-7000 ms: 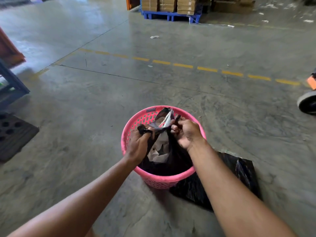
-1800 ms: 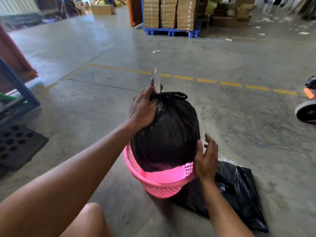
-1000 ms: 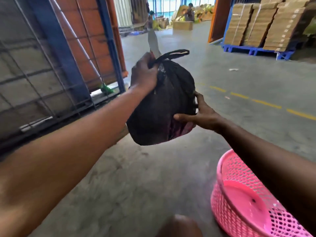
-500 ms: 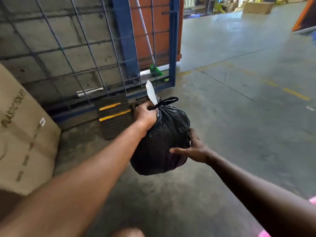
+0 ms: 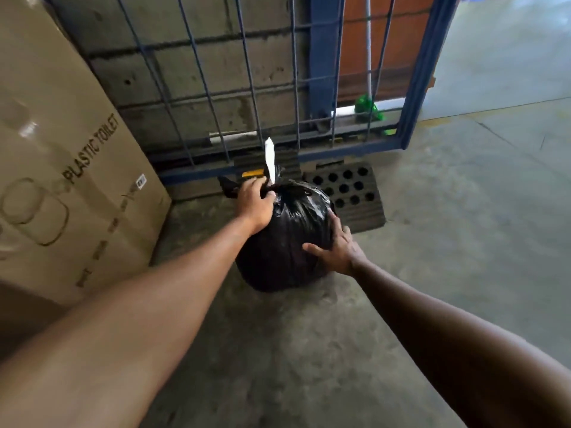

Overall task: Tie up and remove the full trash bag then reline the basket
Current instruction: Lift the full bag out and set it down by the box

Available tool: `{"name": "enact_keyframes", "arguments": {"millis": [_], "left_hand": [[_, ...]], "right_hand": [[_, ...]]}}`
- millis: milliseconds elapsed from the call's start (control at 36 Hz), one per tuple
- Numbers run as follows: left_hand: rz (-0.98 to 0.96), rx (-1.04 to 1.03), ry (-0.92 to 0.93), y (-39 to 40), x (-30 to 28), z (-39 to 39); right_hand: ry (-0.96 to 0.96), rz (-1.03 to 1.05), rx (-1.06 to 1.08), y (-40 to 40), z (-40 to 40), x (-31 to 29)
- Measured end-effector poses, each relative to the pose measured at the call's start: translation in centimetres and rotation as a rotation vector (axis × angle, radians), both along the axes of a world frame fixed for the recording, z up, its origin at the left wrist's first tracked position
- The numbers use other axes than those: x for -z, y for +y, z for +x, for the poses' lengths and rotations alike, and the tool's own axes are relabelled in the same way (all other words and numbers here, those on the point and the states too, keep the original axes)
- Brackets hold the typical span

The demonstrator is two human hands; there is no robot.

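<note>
The full black trash bag [image 5: 284, 242] is tied at the top, with a white strip of paper sticking up from the knot. It rests on or just above the concrete floor; I cannot tell which. My left hand [image 5: 255, 202] is closed around the knotted neck of the bag. My right hand [image 5: 335, 245] lies flat with spread fingers against the bag's right side. The pink basket and the spare black liner are out of view.
A large cardboard box [image 5: 61, 156] printed "PLASTIC TOILET" stands at the left. A blue wire-mesh cage panel [image 5: 278, 88] stands behind the bag in front of a block wall. A black perforated mat [image 5: 349, 193] lies by the cage's foot. Concrete floor [image 5: 463, 227] stretches right.
I have turned left, away from the basket, and carried the bag down toward the floor by the cage and box. Both hands kept their places on the bag.
</note>
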State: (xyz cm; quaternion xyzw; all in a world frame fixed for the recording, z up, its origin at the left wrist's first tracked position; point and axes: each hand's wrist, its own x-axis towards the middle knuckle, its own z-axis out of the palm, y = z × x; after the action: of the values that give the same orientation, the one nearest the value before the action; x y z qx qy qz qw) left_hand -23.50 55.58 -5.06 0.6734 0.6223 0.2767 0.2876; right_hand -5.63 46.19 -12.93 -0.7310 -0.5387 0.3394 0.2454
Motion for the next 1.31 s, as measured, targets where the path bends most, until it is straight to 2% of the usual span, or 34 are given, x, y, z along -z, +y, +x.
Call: {"name": "enact_keyframes", "arguments": {"millis": [139, 194, 306, 444, 528, 722, 750, 833, 1000, 1139, 1306], "left_hand": [[-0.077, 0.147, 0.231, -2.3, 4.3, -1.5], [-0.028, 0.163, 0.255, -2.8, 5.2, -1.7], [0.132, 0.065, 0.199, -3.1, 5.3, -1.9], [0.236, 0.086, 0.230, -4.4, 3.3, -1.9], [0.307, 0.125, 0.238, -5.7, 1.5, -1.4], [0.366, 0.351, 0.238, -9.5, -2.7, 1.2], [0.382, 0.453, 0.199, -11.4, -4.4, 3.6], [0.343, 0.533, 0.154, -12.6, -5.4, 5.1], [0.316, 0.832, 0.039, -21.0, -7.9, 14.2], [0.262, 1.098, -0.122, -31.9, -8.1, 21.1], [0.134, 1.530, -0.155, -48.0, -8.1, 25.3]], "right_hand": [[-0.087, -0.065, -0.112, 0.5, -1.9, 2.5], [-0.092, -0.064, -0.088, 0.6, -2.3, 2.8], [-0.102, -0.040, -0.066, 0.3, -2.0, 2.9], [-0.101, -0.017, -0.042, -1.0, 0.2, 1.7], [-0.168, -0.051, -0.020, -2.5, 1.9, -0.4], [-0.319, -0.053, -0.097, -6.7, 5.0, -7.2], [-0.338, -0.076, -0.013, -10.2, 7.2, -9.6], [-0.360, -0.063, -0.039, -11.7, 8.2, -12.3], [-0.441, -0.138, 0.154, -24.2, 13.3, -19.4], [-0.538, -0.198, 0.311, -37.6, 15.1, -25.3], [-0.608, -0.327, 0.538, -53.5, 15.7, -29.5]]}}
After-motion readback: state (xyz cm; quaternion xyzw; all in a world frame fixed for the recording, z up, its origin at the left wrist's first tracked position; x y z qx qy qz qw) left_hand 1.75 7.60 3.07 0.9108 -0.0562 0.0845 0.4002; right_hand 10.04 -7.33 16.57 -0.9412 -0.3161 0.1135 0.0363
